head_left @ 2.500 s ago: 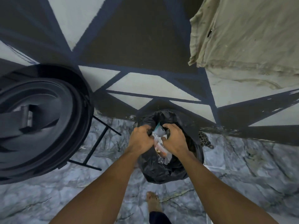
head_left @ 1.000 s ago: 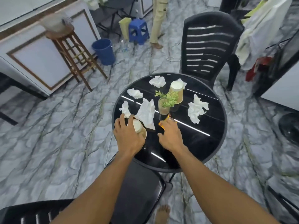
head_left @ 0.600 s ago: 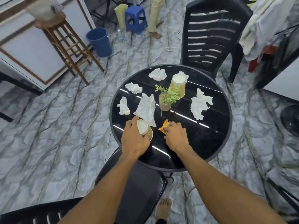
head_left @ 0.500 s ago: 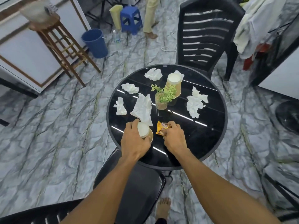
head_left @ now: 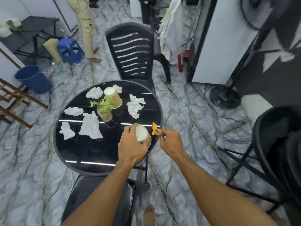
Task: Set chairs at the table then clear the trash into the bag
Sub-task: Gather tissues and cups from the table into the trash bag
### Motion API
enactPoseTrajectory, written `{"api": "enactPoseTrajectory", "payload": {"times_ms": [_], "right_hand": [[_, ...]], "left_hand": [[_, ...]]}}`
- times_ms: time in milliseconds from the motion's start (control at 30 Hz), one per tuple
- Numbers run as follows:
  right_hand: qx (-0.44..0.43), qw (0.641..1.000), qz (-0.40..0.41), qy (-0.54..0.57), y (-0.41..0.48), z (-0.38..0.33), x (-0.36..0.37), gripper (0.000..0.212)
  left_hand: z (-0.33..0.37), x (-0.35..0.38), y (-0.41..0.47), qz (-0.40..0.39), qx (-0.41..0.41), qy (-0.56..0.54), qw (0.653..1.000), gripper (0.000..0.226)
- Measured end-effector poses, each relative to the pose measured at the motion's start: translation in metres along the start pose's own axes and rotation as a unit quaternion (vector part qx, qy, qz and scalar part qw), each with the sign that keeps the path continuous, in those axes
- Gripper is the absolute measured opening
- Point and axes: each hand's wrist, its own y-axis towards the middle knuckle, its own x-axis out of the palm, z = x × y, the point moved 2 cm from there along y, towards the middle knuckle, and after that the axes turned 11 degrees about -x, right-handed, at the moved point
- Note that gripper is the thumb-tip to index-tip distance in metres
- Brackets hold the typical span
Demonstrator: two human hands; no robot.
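Black round table [head_left: 78, 147] below, left hand [head_left: 132, 147] gripping paper cup [head_left: 142, 133], right hand [head_left: 171, 141] pinching orange wrapper [head_left: 155, 129].

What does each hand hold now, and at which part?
The left hand holds a paper cup around its side wall. The right hand pinches an orange snack wrapper by its lower end.

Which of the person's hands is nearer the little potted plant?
Left. The left hand, gripping a paper cup, is just below-right of the potted plant. The right hand, pinching an orange wrapper, sits farther right, at the table's edge.
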Motion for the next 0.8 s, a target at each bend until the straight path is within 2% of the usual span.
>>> {"api": "enactPoseTrajectory", "payload": {"times_ms": [200,333,500,600,800], "right_hand": [[0.078,0.986,0.144,-0.022,-0.091,0.079,-0.13,0.008],[0.127,0.958,0.25,-0.064,-0.183,0.128,-0.218,0.007],[0.22,0.906,0.345,-0.112,-0.33,0.191,-0.308,0.007],[0.257,0.871,0.392,-0.144,-0.426,0.212,-0.344,0.01],[0.385,0.796,0.439,-0.156,-0.61,0.252,-0.359,0.012]], "left_hand": [[0.121,0.062,-0.078,-0.061,0.134,-0.006,0.989,0.065],[0.202,0.116,-0.157,-0.124,0.231,0.004,0.965,0.072],[0.288,0.189,-0.286,-0.212,0.345,-0.029,0.914,0.072],[0.32,0.23,-0.373,-0.266,0.416,-0.038,0.869,0.072],[0.342,0.301,-0.529,-0.357,0.496,0.008,0.791,0.071]]}}
